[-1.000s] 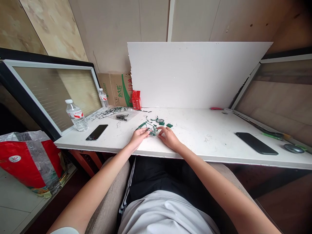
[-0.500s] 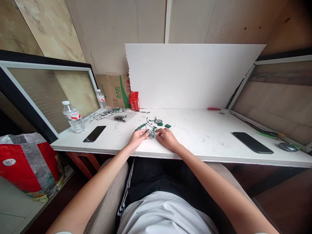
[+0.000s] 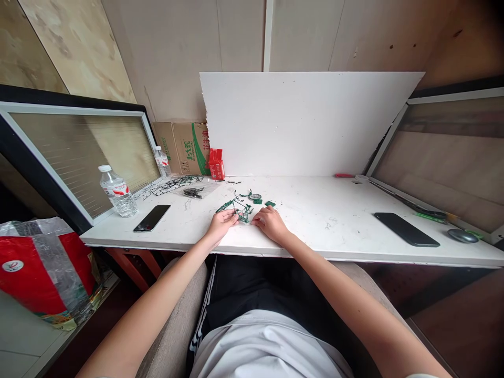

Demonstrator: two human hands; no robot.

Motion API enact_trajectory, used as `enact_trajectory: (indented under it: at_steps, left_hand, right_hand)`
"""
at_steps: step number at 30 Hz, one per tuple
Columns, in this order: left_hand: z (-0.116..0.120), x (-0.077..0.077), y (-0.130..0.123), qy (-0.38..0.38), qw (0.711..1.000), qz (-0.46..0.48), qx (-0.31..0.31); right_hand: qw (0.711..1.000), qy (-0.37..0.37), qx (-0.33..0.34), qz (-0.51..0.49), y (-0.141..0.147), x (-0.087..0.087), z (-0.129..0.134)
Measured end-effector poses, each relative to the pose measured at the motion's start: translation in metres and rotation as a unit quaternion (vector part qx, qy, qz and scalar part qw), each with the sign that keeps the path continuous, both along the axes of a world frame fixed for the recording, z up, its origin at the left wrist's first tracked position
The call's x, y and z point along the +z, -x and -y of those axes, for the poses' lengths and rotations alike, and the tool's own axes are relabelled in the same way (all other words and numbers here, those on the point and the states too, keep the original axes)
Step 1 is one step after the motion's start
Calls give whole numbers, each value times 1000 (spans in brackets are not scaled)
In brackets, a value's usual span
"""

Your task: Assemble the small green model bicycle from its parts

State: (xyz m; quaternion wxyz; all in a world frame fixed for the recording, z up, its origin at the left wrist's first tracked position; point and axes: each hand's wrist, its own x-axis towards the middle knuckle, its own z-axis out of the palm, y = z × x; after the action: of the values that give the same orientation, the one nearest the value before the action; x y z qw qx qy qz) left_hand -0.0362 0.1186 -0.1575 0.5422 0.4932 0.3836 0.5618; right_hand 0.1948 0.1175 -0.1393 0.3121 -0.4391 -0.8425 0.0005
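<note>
My left hand [image 3: 221,224] is closed on a small dark green model bicycle frame [image 3: 243,212], held low over the white table. Just right of the frame is my right hand [image 3: 271,223], its fingers pinched together near the lower right end of the model; anything between them is too small to make out. Behind the hands lie a small spoked wheel [image 3: 255,197], a thin curved green part [image 3: 244,195] and two dark green blocks [image 3: 257,201] [image 3: 270,203].
Thin black part frames [image 3: 173,184] and a clear bag of dark parts [image 3: 192,192] lie back left. A phone [image 3: 152,218] and water bottles [image 3: 118,191] stand left. Another phone [image 3: 406,229] and a mouse [image 3: 463,235] lie right. A red box [image 3: 216,164] stands behind.
The camera view has shifted slightly. The model has tilted a little in my left hand, and my right fingertips have drawn closer together near its lower end.
</note>
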Motion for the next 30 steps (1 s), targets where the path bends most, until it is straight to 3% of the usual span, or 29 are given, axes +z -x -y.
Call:
enact_trajectory:
  at_steps: [11, 16, 25, 30]
  left_hand:
    - [2, 3, -2, 2, 1000, -13, 0]
    - [2, 3, -2, -6, 1000, -16, -7]
    - [3, 2, -2, -38, 996, -71, -29]
    - [10, 7, -5, -38, 989, -126, -72]
  right_hand:
    - [998, 13, -8, 65, 3, 5, 2]
    - [1000, 19, -19, 7, 2, 0, -1]
    - [991, -107, 44, -61, 7, 5, 8]
    - [985, -151, 71, -52, 8, 9, 16]
